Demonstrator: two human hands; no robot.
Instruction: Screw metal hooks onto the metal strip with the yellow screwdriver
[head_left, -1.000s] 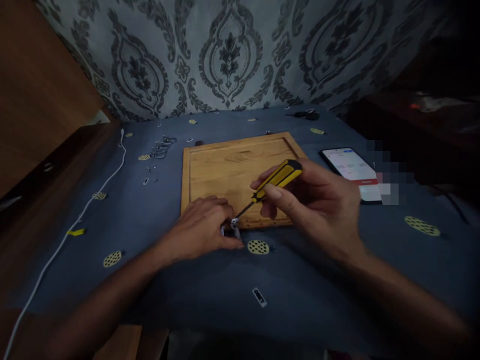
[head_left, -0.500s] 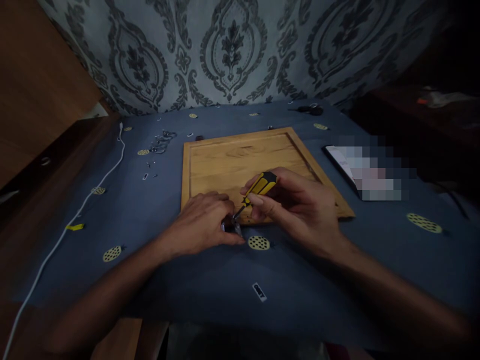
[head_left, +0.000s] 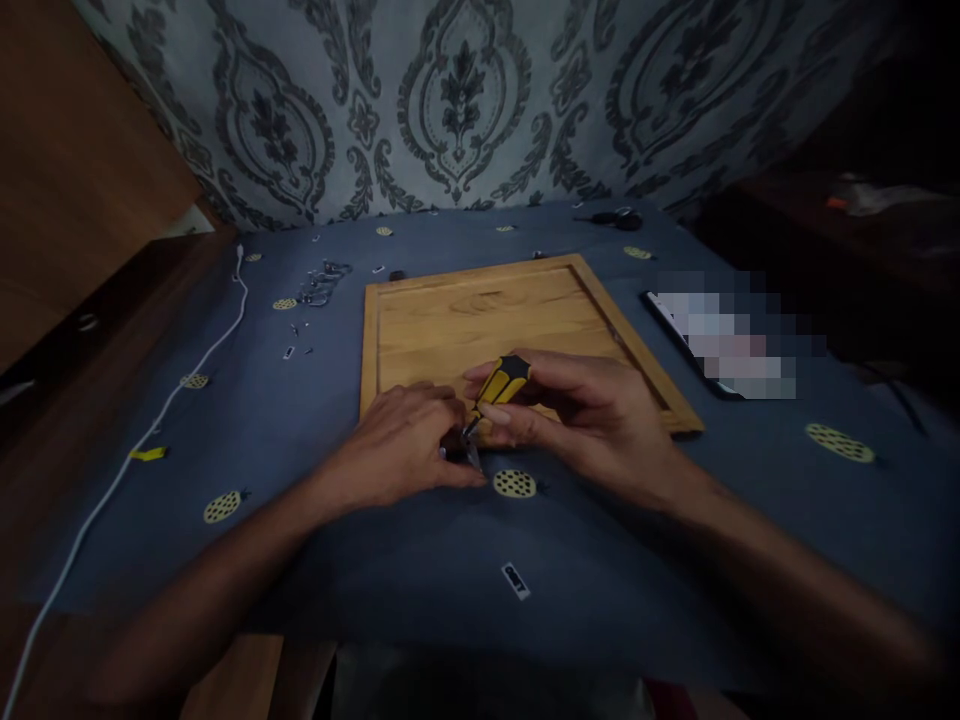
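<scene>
My right hand [head_left: 600,425] is closed around the yellow and black handle of a screwdriver [head_left: 503,386]. The screwdriver leans, its tip pointing down and left to a small shiny metal fitting [head_left: 472,452] at the near edge of a framed wooden panel [head_left: 480,330]. My left hand [head_left: 409,440] pinches that fitting between thumb and fingers, holding it against the panel's edge; part of it hides behind the fingers. The panel lies flat on a blue cloth with a pineapple print. Whether the tip sits in a screw is too small to tell.
Several metal fittings [head_left: 324,282] and a few small screws [head_left: 295,329] lie on the cloth to the left. A white cable [head_left: 195,370] runs along the left edge. At right rests a phone [head_left: 694,345], partly blurred. A dark tool [head_left: 619,219] lies at the back.
My right hand and the screwdriver have shifted slightly left, and the handle stands a little steeper and lower. My left hand stays on the fitting.
</scene>
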